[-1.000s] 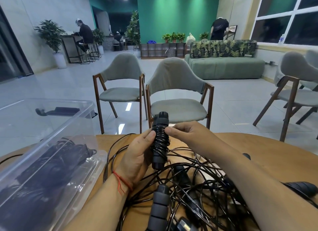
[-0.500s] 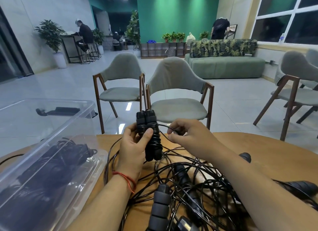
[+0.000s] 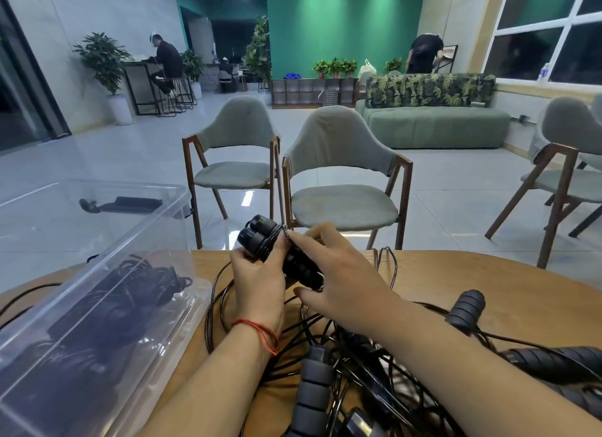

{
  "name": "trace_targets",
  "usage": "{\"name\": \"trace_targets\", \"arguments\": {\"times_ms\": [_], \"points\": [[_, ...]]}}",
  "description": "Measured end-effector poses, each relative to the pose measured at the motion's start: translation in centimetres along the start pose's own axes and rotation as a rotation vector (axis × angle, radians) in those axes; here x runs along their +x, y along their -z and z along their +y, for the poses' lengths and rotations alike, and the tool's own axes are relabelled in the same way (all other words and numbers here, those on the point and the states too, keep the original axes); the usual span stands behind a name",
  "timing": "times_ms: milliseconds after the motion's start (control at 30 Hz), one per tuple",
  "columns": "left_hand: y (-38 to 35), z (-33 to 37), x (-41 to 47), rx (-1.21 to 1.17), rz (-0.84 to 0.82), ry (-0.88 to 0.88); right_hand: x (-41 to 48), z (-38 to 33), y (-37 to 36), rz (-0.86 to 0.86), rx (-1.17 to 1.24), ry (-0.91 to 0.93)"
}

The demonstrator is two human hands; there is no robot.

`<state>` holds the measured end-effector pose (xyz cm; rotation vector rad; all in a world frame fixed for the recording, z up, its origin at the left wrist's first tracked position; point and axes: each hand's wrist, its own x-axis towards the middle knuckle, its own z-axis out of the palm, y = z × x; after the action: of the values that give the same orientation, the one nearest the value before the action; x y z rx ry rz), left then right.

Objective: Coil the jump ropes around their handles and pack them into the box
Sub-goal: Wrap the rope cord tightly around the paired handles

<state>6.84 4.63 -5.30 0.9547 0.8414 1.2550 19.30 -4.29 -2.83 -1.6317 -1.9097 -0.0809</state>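
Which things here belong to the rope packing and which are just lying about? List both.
Job: left hand and right hand, both gripping the coiled handles; tangled ropes on the table; clear box holding packed ropes.
Lying about: chairs, sofa, potted plant.

A grey chair (image 3: 342, 205) stands just beyond the wooden table (image 3: 521, 300), a green sofa (image 3: 436, 127) farther back.

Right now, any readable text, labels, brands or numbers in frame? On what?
None legible.
Framed sign at the far wall: writing too small and blurred.
Bottle label on the window sill: blurred.
Jump rope handles: no readable marking.
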Motion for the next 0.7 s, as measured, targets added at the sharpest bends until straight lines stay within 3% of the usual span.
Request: {"name": "trace_targets", "arguments": {"times_ms": [200,367,433,567,700], "points": [[-1.1,0.0,-0.2,-0.064,0.016,0.152,0.2,0.1,-1.3,0.080,-0.227,0.019],[-0.6,0.9,-0.1,-0.256,-0.147,0.191,0.1,0.3,-0.8,0.149,-0.212,-0.004],[-0.3,1.2,0.1,-0.225,-0.195,0.170,0.0,1.1,0.0,0.162,-0.057,-0.077],[0.1,1.2,0.4,-0.091,-0.265,0.110,0.0,1.4,1.7,0.066,0.506,-0.244],[0.5,1.3,0.0,-0.326,-0.543,0.240,0.0,1.2,2.2,-0.039,0.831,-0.249]]}}
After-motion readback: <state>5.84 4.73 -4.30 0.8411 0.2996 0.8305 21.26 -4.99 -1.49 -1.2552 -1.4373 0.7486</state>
